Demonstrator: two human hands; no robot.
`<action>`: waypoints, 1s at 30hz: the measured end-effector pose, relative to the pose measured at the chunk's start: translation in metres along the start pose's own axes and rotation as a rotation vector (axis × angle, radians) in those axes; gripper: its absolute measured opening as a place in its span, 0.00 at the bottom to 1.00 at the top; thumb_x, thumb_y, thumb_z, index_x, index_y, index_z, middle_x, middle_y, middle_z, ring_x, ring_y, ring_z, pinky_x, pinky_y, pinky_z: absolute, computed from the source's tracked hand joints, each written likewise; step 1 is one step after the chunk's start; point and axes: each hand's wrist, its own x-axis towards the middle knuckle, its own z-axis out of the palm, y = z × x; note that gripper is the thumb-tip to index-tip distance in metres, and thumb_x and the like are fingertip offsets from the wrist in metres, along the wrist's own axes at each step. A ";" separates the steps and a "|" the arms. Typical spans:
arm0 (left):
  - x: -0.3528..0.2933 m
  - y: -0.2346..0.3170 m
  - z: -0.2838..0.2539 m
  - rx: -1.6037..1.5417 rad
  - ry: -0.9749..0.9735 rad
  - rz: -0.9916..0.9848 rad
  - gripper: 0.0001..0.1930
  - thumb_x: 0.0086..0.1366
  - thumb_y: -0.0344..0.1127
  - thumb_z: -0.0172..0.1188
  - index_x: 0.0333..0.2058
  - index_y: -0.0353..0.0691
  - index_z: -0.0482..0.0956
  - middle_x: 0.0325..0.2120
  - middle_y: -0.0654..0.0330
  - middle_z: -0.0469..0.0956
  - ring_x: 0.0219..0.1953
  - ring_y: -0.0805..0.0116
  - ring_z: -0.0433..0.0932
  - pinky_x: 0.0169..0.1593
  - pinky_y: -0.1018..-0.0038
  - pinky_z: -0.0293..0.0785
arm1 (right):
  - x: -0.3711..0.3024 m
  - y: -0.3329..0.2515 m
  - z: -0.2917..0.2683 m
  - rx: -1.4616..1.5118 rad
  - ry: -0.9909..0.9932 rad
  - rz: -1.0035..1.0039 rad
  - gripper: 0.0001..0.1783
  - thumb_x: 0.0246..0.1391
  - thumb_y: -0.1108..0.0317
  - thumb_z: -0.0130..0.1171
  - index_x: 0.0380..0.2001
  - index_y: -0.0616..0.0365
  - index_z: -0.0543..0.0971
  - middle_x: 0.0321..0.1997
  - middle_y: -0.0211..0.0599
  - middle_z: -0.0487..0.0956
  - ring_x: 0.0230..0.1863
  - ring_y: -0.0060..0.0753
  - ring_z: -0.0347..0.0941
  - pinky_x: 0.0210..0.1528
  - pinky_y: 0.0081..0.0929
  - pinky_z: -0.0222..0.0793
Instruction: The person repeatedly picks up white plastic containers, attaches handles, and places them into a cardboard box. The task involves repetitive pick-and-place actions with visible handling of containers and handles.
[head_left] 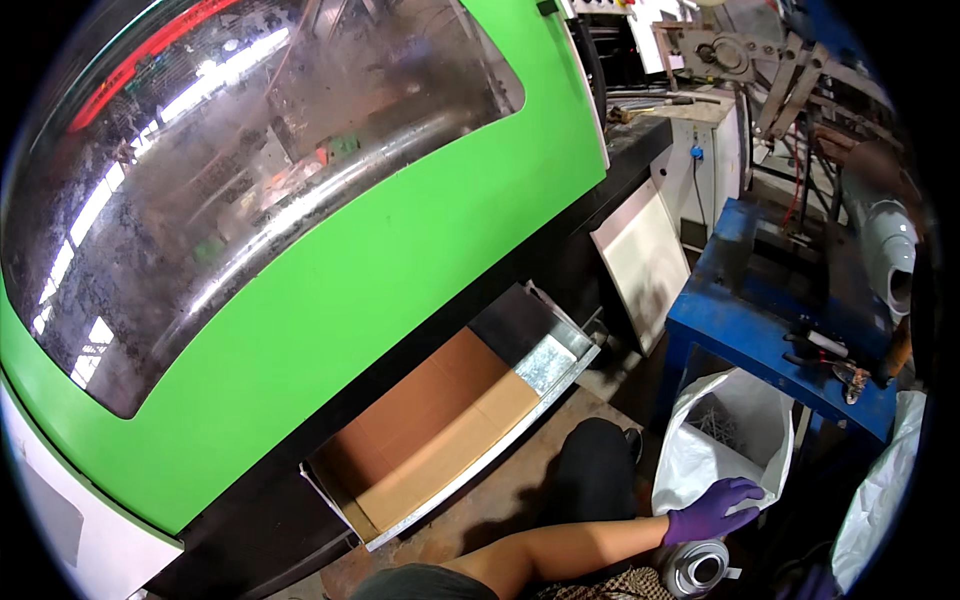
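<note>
My left hand [715,511], in a purple glove, reaches across to the right. Its fingers are closed over the near rim of a white sack [685,470]. Thin greyish pieces [715,425] lie inside the sack, too small to name. Just below this hand stands a grey round object with a ringed top [697,568]. At the dim lower right edge a patch of purple glove shows, seemingly my right hand [820,582]; its fingers cannot be made out. My bent knee [597,450] in dark cloth is left of the sack.
A green machine [400,300] with a curved window fills the left. Below it, a metal drawer [480,457] lined with cardboard [430,400] juts out. A blue bench [735,325] with hand tools [825,350] stands right. A pale panel [645,265] leans behind; another white sack [880,490] is far right.
</note>
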 end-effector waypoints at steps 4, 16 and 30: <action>-0.001 0.019 -0.016 -0.009 0.026 0.003 0.17 0.69 0.37 0.62 0.54 0.39 0.77 0.53 0.51 0.76 0.58 0.49 0.72 0.61 0.59 0.69 | 0.007 -0.080 0.036 0.454 -0.327 -0.054 0.21 0.65 0.53 0.58 0.53 0.52 0.81 0.56 0.47 0.78 0.55 0.58 0.73 0.57 0.55 0.70; 0.006 0.029 -0.060 -0.163 0.086 -0.030 0.15 0.70 0.30 0.59 0.54 0.37 0.78 0.53 0.52 0.77 0.57 0.54 0.76 0.61 0.65 0.71 | -0.011 -0.079 0.082 0.582 -0.540 -0.104 0.23 0.62 0.55 0.58 0.56 0.54 0.78 0.57 0.47 0.76 0.57 0.59 0.71 0.60 0.56 0.68; -0.068 0.103 -0.249 0.321 0.610 -0.313 0.14 0.72 0.28 0.47 0.47 0.32 0.81 0.45 0.53 0.83 0.50 0.62 0.80 0.57 0.71 0.74 | -0.061 -0.078 0.056 0.623 -0.747 0.091 0.18 0.60 0.65 0.60 0.51 0.58 0.78 0.59 0.51 0.73 0.65 0.65 0.64 0.72 0.65 0.51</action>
